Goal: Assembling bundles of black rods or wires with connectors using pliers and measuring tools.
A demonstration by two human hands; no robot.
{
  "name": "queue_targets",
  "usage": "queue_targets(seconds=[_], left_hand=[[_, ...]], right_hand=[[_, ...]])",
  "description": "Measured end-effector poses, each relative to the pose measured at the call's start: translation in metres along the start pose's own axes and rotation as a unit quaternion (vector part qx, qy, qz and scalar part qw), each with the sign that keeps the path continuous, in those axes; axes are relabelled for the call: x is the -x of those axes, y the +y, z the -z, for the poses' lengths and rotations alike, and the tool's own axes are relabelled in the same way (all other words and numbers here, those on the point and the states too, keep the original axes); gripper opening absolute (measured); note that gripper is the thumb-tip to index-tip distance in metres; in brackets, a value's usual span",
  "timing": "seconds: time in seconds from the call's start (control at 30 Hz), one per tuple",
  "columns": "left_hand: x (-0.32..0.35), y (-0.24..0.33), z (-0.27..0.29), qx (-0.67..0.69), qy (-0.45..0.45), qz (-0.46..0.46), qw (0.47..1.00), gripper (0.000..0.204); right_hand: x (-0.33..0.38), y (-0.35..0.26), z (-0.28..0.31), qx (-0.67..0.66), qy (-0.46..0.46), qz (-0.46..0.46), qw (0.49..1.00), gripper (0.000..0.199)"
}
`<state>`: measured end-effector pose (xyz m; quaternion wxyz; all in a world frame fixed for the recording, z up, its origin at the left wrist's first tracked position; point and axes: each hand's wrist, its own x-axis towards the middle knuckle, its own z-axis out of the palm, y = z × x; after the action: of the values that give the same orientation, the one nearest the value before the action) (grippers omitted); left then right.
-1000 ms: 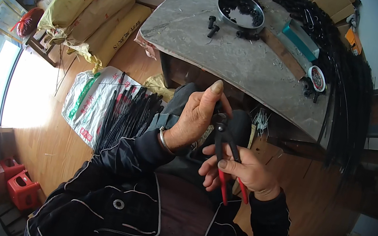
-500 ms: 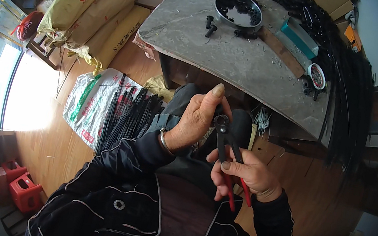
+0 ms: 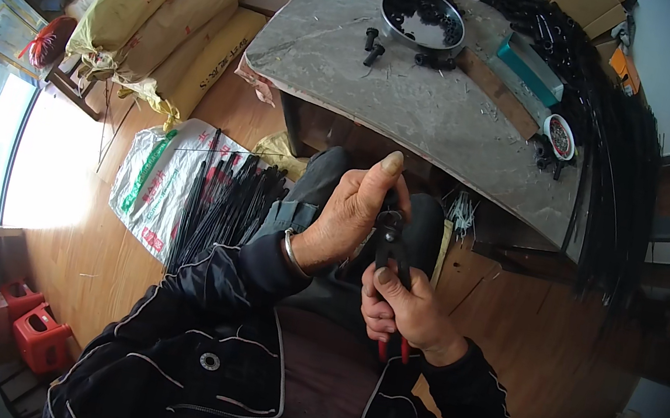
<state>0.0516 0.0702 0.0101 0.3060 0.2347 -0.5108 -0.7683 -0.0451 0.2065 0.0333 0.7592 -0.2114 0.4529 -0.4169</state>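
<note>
My right hand point(image 3: 415, 313) is wrapped round the red-and-black handles of a pair of end-cutting pincers point(image 3: 389, 238), squeezed close together. The pincers' head points away from me and sits against the fingers of my left hand point(image 3: 350, 211). That hand is closed with its thumb pointing up. Something dark shows between its fingers beside the jaws, but its kind is mostly hidden. Both hands are over my lap, just short of the table's near edge.
The grey table point(image 3: 326, 48) ahead bears a metal bowl point(image 3: 386, 12) of black parts, a teal tray point(image 3: 531, 72), a small white bowl point(image 3: 549, 138) and long black strands. Black rods point(image 3: 220, 207) lie on a white sack at left. Red stools point(image 3: 45, 340) stand lower left.
The pincers' handles were spread and are now squeezed together. My right hand has closed round them and moved slightly left and up. My left hand has barely moved.
</note>
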Motion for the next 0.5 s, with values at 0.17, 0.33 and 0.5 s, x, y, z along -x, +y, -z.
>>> queue_targets(seconds=[0.17, 0.33, 0.5], left_hand=[[-0.008, -0.005, -0.004, -0.084, 0.035, -0.042, 0.995, 0.067], [-0.008, -0.01, 0.005, -0.025, 0.105, 0.027, 0.994, 0.065], [-0.007, -0.002, -0.003, -0.066, 0.04, -0.005, 0.997, 0.07]], right_hand=[[-0.004, 0.008, -0.004, -0.007, 0.037, 0.041, 0.998, 0.034], [-0.011, -0.034, 0.033, 0.32, 0.283, 0.287, 0.857, 0.026], [-0.004, -0.142, 0.162, 0.605, 0.555, 0.267, 0.504, 0.022]])
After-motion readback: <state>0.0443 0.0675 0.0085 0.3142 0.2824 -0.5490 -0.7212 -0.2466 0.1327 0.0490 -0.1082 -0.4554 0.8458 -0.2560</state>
